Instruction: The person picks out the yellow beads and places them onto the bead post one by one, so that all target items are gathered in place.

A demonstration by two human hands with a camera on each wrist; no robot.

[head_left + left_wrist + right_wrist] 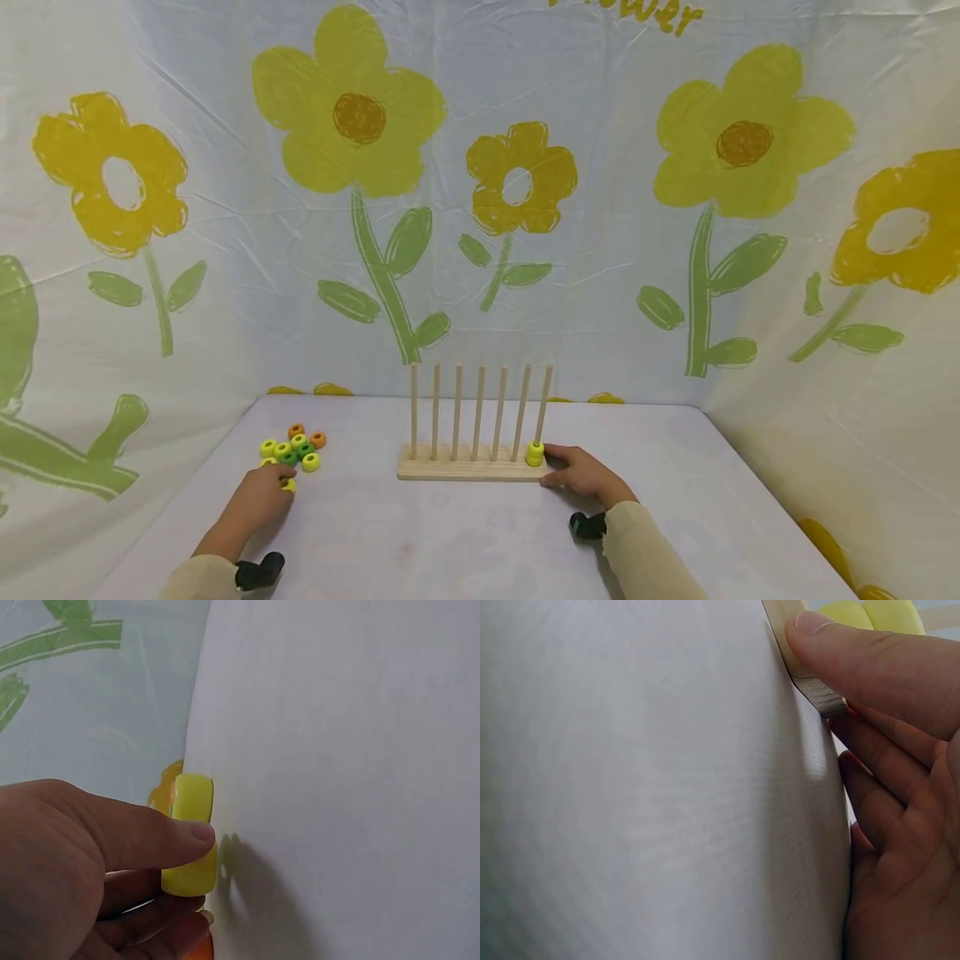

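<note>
My left hand [257,498] pinches a yellow bead [191,879] between thumb and fingers, at the near side of a loose pile of beads. The same bead shows small under the fingertips in the head view. A wooden peg rack [468,470] stands mid-table, with a row of several upright pegs. Two yellow beads [534,454] sit stacked low on its rightmost peg. My right hand [588,475] grips the right end of the rack's base; in the right wrist view the thumb [870,664] lies along one side and the other fingers behind the end.
Left of the rack lie several yellow beads [311,462], green beads [289,457] and orange beads [318,439]. The white table [420,542] ends at a flower-printed cloth [600,275] that rises behind and at both sides. A black strap device sits on each wrist.
</note>
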